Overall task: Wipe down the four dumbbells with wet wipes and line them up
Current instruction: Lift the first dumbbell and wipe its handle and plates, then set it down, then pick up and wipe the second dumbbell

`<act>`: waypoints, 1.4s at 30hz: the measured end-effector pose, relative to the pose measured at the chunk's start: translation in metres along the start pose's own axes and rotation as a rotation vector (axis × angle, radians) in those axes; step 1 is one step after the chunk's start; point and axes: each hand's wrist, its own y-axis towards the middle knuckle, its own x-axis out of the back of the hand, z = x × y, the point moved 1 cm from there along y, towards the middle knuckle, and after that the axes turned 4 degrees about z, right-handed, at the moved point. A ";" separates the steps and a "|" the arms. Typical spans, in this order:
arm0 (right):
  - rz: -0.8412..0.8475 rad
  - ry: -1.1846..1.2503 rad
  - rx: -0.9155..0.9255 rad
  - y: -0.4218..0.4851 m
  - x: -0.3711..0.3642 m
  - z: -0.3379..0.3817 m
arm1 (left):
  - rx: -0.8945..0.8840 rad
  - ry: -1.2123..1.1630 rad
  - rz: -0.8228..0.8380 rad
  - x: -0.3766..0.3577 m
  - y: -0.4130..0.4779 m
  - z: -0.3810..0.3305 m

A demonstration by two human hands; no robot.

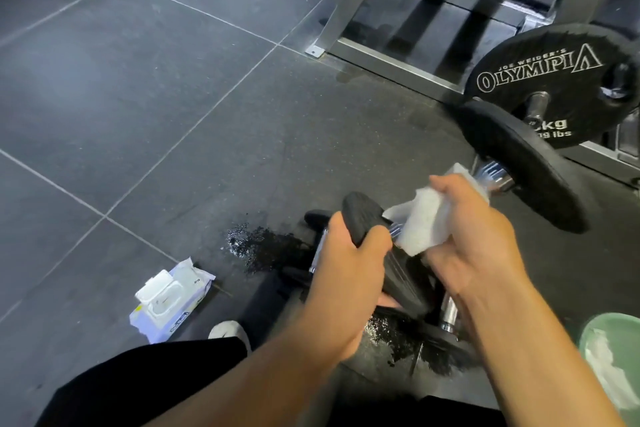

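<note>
Green bin (588, 333) at my lower right, round rim, pale and smooth; crumpled white used wipes (604, 360) inside it. Wet wipe pack (173, 298) on the floor to my lower left, soft plastic pouch, white hard flip lid standing open; contents not visible from here.

My left hand (341, 274) is clamped around the edge of a black plate of the dumbbell (367, 215) I'm holding up off the floor; fingers curled tight over the rim. Plate surface is matte, rubbery, ridged. My right hand (474, 236) is closed on a folded white wet wipe (426, 218), pressing it around the chrome handle just beside that plate. Handle is shiny, threaded-looking where it shows.

Under my hands more black plates and a chrome bar end (448, 314) lie on the floor; how many dumbbells that makes, I can't tell. Another dumbbell (530, 149) sits up right: large black discs, rough edges, chrome collar, far plate printed OLYMPIA in white.

Floor (138, 80) is dark rubber tile, speckled, pale seams. Wet patches (256, 243) glisten beside the plates. Grey steel rack frame (349, 10) at the top.
</note>
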 end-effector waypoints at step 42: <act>0.252 -0.419 -0.087 0.027 0.024 -0.012 | 0.295 -0.214 -0.764 0.266 0.221 0.131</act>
